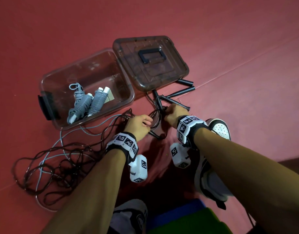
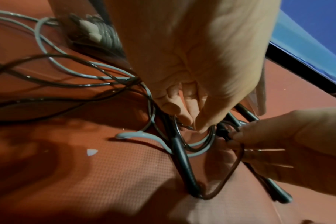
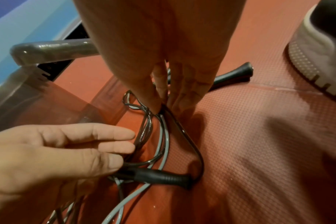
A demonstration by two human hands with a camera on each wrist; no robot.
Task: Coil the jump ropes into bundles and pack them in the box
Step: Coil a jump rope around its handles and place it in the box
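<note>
Left of our hands lies the loose dark rope [image 1: 49,166], tangled on the floor. Our left hand [image 1: 138,124] pinches its cords; one black handle [image 3: 163,178] beside it points right. Our right hand [image 1: 174,112] pinches a cord. The box [image 1: 128,98] stands beyond, two grey bundles [image 1: 88,103] inside.

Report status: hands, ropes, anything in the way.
Left hand and right hand both pinching tangled black cords. Two coiled grey rope bundles in clear plastic box. Loose grey cord snarled through black ropes.

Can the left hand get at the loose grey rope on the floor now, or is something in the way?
Probably not freely: the left hand is busy pinching dark cords, and the grey rope lies tangled under the dark rope pile, though it runs close beside that hand.
</note>
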